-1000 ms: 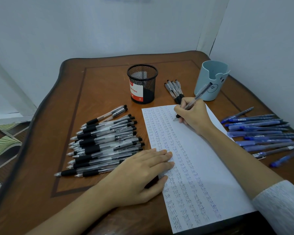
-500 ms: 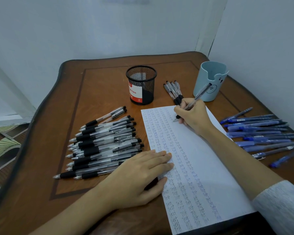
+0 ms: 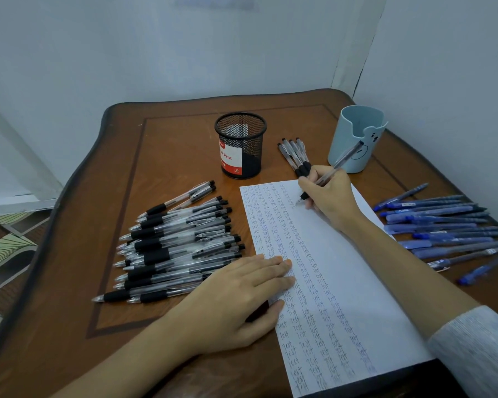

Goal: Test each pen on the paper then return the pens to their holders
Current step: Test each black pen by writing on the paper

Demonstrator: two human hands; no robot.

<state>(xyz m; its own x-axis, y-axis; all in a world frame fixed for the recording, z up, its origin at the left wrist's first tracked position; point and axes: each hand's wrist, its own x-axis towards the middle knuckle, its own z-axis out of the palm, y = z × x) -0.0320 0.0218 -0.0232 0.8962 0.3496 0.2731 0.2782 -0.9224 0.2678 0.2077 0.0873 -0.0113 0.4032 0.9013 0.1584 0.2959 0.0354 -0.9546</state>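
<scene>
Shows hardly any shift from a second ago: keeps the right hand [image 3: 331, 196] at the top of the paper [image 3: 357, 282], near its upper edge. Grips a clear pen [image 3: 345, 158] there in curled fingers, tip down on the paper beside the last written column, barrel slanting up and away past the top edge. Lays the left hand [image 3: 242, 291] flat, fingers straight and together, across the paper's left edge about halfway down. Leaves a heap of black-grip pens [image 3: 179, 239] on the bench [image 3: 170, 145] left of the paper, and a row of blue pens [image 3: 443, 225] right of it. Beyond the paper's top edge: black mesh holder [image 3: 240, 145] to the left, four clear pens [image 3: 292, 153] just beside the writing hand, pale blue holder [image 3: 357, 130] to the right.
</scene>
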